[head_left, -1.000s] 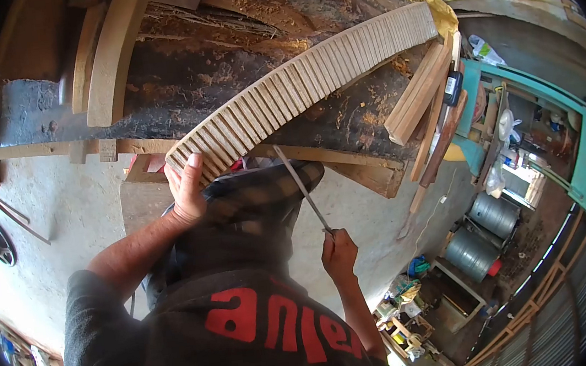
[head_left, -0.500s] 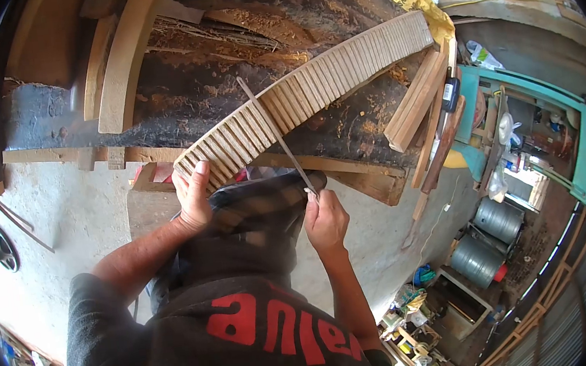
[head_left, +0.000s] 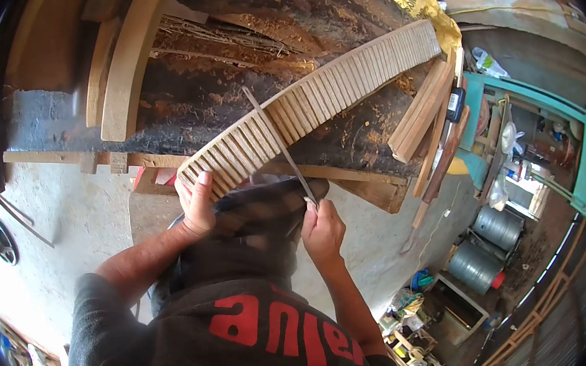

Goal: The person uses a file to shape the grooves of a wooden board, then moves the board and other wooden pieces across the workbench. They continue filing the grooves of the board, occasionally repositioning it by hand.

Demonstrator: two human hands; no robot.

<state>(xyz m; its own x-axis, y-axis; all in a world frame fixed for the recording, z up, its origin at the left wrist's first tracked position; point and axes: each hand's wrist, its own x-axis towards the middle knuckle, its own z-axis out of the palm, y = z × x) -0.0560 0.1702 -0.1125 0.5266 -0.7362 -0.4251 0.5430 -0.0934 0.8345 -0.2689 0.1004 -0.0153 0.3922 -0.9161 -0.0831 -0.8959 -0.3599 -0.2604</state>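
A long curved wooden piece (head_left: 340,85), cut with several close parallel grooves across its face, lies slanting over the dark workbench. Its near end is gripped by my left hand (head_left: 198,201), thumb on the grooved face and the other fingers mostly hidden beneath. My right hand (head_left: 324,230) is closed around the lower end of a thin metal file (head_left: 282,145). The file crosses the grooved face roughly in line with the grooves, and its far tip sticks out past the upper edge. Whether it sits down inside a groove is too fine to tell.
Wood shavings lie on the dark, rough workbench (head_left: 228,111). Curved wooden pieces (head_left: 128,79) rest at the upper left. Wooden strips (head_left: 421,112) and a dark bottle (head_left: 454,102) are right of the grooved piece. A yellow bag (head_left: 420,1) hangs behind its far end.
The whole view has shifted slightly. My right hand and the file's lower end have moved a little to the left. My left hand keeps its grip on the grooved wooden piece.
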